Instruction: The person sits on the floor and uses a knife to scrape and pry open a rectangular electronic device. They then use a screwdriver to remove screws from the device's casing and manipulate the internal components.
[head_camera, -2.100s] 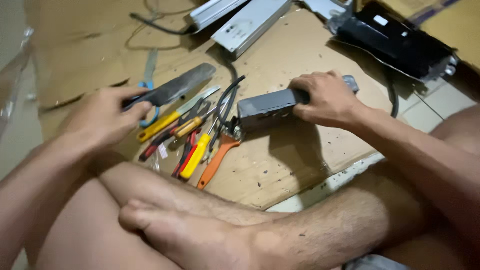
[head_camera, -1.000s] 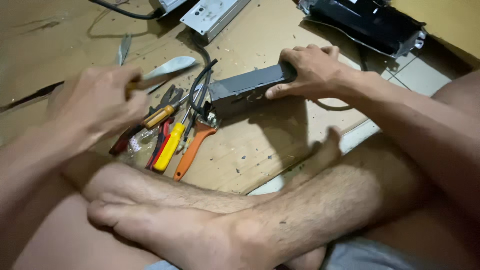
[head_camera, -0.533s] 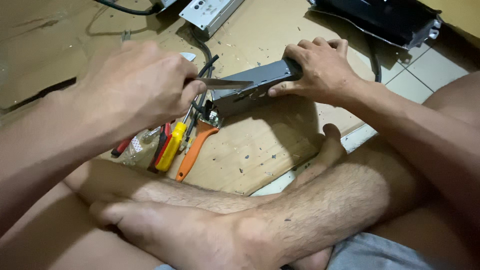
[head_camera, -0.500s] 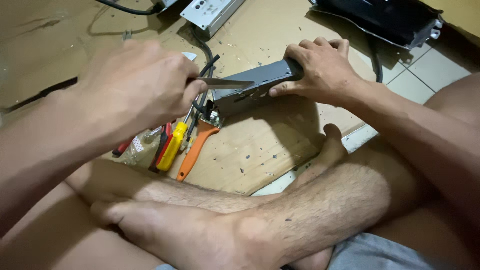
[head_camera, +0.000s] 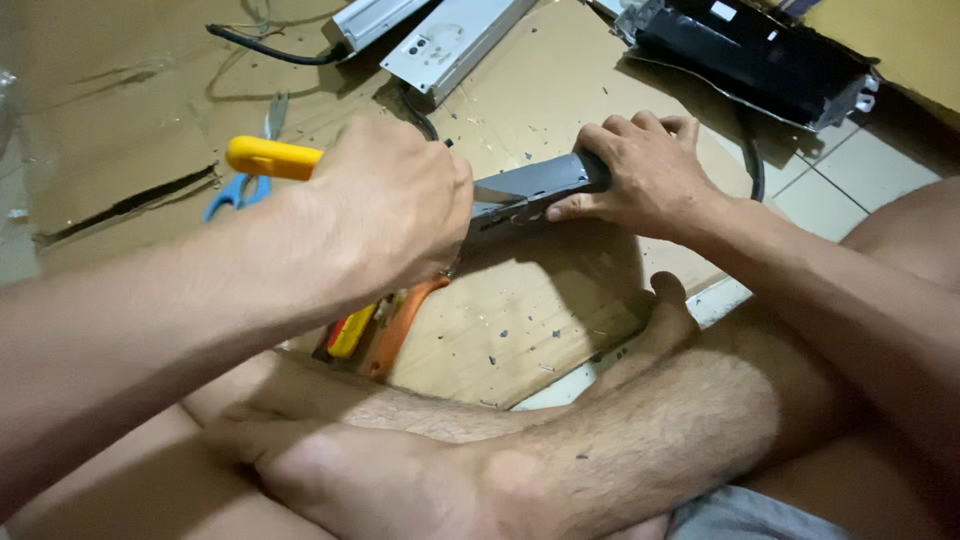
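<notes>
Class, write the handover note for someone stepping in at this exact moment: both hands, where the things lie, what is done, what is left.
Left hand: closed around a yellow-handled tool, its working end hidden at the near end of the grey metal casing.
Right hand: pressing the casing's far end down on the cardboard sheet.
Nearby: spare tools with yellow and orange handles beneath the left hand, blue-handled scissors, two white housings, a black unit.
Done: casing braced, tool applied.
Left: casing looks closed; the joint itself is hidden.
</notes>
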